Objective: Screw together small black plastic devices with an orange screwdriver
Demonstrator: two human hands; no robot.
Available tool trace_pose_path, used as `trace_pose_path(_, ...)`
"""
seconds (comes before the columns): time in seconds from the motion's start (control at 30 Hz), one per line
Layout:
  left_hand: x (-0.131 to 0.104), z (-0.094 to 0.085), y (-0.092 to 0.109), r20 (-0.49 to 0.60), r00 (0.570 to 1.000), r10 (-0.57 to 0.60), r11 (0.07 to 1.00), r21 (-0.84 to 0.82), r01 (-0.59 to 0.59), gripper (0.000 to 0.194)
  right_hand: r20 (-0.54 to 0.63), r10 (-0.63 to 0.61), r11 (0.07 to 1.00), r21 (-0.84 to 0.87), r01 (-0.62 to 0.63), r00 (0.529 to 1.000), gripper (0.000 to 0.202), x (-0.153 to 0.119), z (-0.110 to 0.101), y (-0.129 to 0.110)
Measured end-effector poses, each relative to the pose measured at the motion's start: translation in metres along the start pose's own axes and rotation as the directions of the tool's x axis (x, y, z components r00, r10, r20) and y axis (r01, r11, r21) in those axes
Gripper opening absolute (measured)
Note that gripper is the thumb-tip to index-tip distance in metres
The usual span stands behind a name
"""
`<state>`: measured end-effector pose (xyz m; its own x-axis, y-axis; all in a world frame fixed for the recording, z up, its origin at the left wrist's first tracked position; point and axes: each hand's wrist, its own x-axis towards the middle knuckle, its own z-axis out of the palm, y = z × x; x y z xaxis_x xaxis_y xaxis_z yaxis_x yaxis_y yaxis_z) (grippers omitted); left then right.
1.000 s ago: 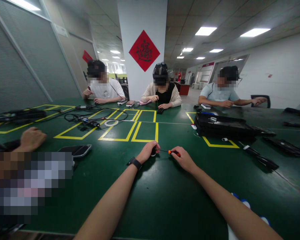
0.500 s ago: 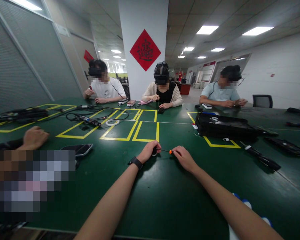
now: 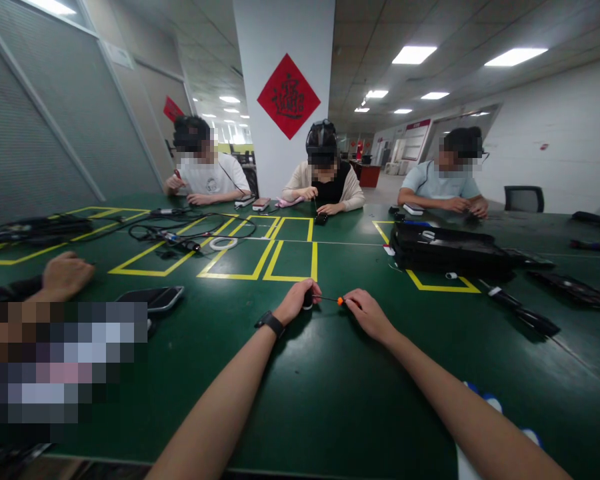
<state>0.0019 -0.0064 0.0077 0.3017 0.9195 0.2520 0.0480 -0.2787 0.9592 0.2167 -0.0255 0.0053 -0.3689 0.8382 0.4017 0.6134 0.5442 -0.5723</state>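
My left hand rests on the green table, closed around a small dark object that is mostly hidden by my fingers. A black watch sits on that wrist. My right hand grips a small screwdriver with an orange and black handle. The thin shaft points left, and its tip meets the dark object in my left hand. Both forearms stretch forward from the near edge of the table.
Three people sit at the far side, one behind a black case. A co-worker's hand lies at the left beside a phone. Cables and a white ring lie among yellow tape squares. Dark tools lie right.
My hands hold the same pose with the screwdriver against the object. The view shifts slightly. The person at the far right has drawn an outstretched arm back in.
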Motion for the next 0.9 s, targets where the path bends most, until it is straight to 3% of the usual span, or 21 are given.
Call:
trace_pose_path(0.4,0.001,-0.0009,0.0005,0.006,1.0,0.007,1.0,-0.014,-0.007,0.045,-0.036,0.036,0.999,0.039,-0.035,0.999,0.017,-0.003,0.0002,-0.0006)
trace_pose_path(0.6,-0.0001,-0.001,0.0016,0.01,0.999,0.033,0.999,0.0,-0.033,0.046,-0.034,-0.017,0.998,0.063,0.019,0.999,0.017,-0.0014,-0.001,-0.0027)
trace_pose_path(0.9,0.0004,-0.0025,-0.0011,0.033,0.999,-0.018,0.999,-0.038,0.02,0.045,-0.035,-0.001,0.999,0.034,0.003,0.999,0.017,-0.0045,-0.0018,-0.0054)
